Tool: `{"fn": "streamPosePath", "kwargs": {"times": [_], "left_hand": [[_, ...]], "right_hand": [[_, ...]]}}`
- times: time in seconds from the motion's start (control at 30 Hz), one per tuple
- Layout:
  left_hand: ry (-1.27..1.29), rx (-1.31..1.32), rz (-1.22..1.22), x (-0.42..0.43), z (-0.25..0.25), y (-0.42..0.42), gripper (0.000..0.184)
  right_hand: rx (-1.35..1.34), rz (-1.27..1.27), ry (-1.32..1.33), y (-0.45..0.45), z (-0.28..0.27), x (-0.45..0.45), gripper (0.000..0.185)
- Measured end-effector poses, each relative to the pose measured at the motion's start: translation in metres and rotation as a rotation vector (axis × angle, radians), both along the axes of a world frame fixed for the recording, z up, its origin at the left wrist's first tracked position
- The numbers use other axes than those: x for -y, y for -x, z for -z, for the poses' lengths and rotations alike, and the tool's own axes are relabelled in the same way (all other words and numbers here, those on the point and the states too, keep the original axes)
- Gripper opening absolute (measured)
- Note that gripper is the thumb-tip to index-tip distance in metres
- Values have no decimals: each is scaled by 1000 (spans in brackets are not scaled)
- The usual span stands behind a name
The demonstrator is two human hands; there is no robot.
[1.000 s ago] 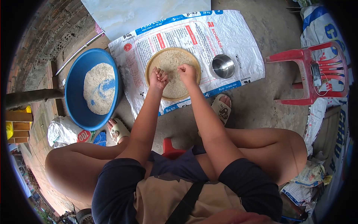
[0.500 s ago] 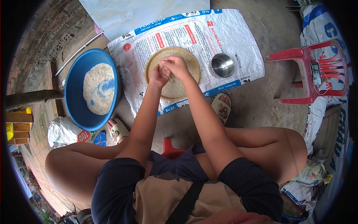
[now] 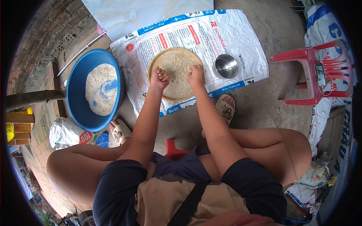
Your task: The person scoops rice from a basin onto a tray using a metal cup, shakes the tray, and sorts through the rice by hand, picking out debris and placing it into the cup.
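Observation:
A round tan tray (image 3: 174, 98) holds a layer of pale grain (image 3: 175, 69). Over its left side, my left hand (image 3: 160, 78) is closed with the palm turned up and the fingers curled in; whatever lies inside them is hidden. My right hand (image 3: 196, 77) is closed at the tray's right side, knuckles up. Its fingertips are out of sight, so I cannot tell whether it grips the rim or holds grain. Right of the tray, a shiny metal bowl (image 3: 225, 66) sits on the printed white sack (image 3: 249, 49).
To the left stands a blue basin (image 3: 119, 81) with pale grain in it. A red plastic stool (image 3: 301, 56) with a phone (image 3: 319, 74) on it is at the right. A metal pole (image 3: 81, 52) lies by the wall, and a plastic bag (image 3: 66, 132) rests below the basin.
My hands have moved apart from touching above the tray, the left to its left side and the right to its right side. Both are now closed.

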State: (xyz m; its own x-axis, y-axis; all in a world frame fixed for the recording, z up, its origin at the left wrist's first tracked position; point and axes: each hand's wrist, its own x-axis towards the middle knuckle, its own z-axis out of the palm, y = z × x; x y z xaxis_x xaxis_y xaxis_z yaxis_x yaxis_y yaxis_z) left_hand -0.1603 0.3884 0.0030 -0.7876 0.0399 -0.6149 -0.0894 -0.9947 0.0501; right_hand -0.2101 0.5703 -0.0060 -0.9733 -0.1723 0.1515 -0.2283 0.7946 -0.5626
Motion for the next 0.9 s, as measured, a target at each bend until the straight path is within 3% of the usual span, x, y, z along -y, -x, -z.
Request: {"fn": "streamPosePath", "kwargs": {"times": [0.07, 0.2, 0.27, 0.3, 0.37, 0.4, 0.47, 0.57, 0.67, 0.73, 0.8, 0.83, 0.9], "left_hand": [[30, 44, 2, -3, -5, 1, 48], [50, 144, 0, -2, 0, -2, 46], [100, 172, 8, 0, 12, -5, 42], [151, 201, 18, 0, 13, -6, 39], [245, 262, 37, -4, 15, -3, 34], [341, 322, 57, -6, 14, -2, 32], [314, 261, 110, -7, 13, -3, 32], [267, 149, 115, -4, 18, -3, 33], [239, 131, 39, -2, 9, 2, 35], [232, 166, 8, 2, 7, 3, 35], [247, 189, 6, 10, 11, 2, 36], [249, 188, 7, 15, 15, 1, 36], [249, 180, -25, 20, 23, -1, 37]], "right_hand": [[109, -34, 13, 3, 7, -3, 18], [23, -56, 28, 5, 14, -4, 12], [172, 49, 314, 6, 18, -1, 13], [173, 48, 314, 8, 16, 2, 13], [573, 107, 753, 12, 12, 13, 15], [573, 108, 752, 11, 2, 19, 15], [885, -209, 961, 12, -32, 34, 16], [974, -416, 898, 7, -66, 53, 18], [818, -310, 1036, 13, -50, 64, 16], [669, -207, 955, 14, -25, 61, 17], [362, -84, 546, 8, -16, 49, 16], [360, -83, 548, 3, -8, 45, 16], [198, -140, 216, -8, 0, 38, 10]]}}
